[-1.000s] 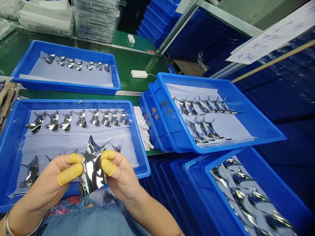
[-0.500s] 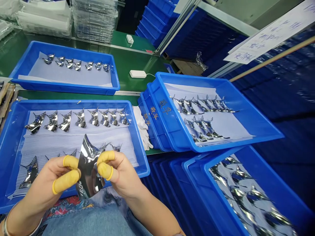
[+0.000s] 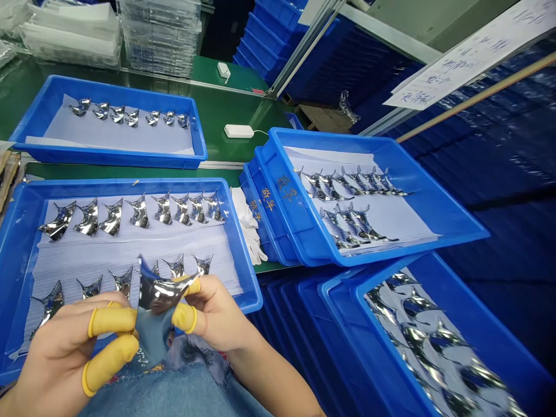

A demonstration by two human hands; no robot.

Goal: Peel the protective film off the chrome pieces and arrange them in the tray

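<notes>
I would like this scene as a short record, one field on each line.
Held item: shiny metal piece
Left hand: fingertips at the piece's left edge
Right hand: at its right side, exact contact unclear
Fingers: yellow finger covers on both hands
Near tray: two rows of similar pieces, eight in the farther row
Far tray: seven pieces
Between near tray and tray stack: white gloves

Was lit brightly and evenly over the green tabletop, from outside the frame; darkened toward the blue sheeting at right; glinted white on the held metal piece; softened the handwritten sheet; stretched the lower right tray cornerward.
</notes>
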